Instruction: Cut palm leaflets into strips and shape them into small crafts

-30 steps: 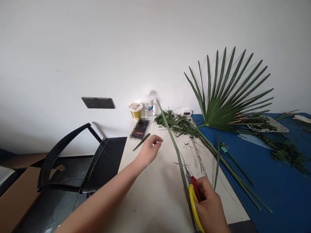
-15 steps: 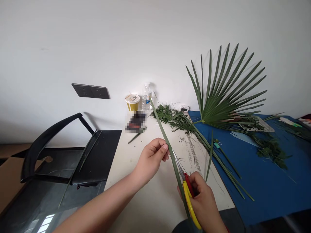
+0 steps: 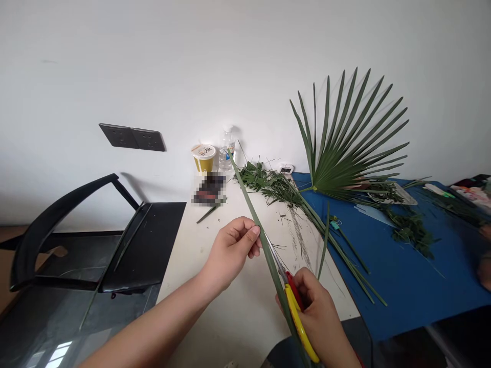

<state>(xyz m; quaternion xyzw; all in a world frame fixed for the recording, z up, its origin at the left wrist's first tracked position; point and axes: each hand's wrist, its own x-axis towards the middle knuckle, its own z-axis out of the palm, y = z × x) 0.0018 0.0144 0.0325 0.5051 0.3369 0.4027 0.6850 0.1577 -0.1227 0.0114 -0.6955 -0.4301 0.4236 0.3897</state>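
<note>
A long green palm leaf strip [image 3: 245, 197] slants up across the white table [image 3: 233, 306]. My left hand [image 3: 232, 250] pinches the strip at its middle. My right hand [image 3: 320, 319] grips red and yellow scissors [image 3: 293, 304], whose blades lie along the strip just below my left fingers. The strip's lower end runs down past my right hand and out of view.
A fan-shaped palm frond [image 3: 345, 145] stands on the blue mat [image 3: 414, 276], with loose strips and leaf cuttings [image 3: 268, 181] around it. A yellow cup [image 3: 204, 157], a water bottle [image 3: 226, 148] and a phone [image 3: 209, 189] sit by the wall. A black chair [image 3: 95, 240] is at left.
My left hand drew back from the far table and closed on the leaf strip. The view shifted slightly; the scissors stay along the strip.
</note>
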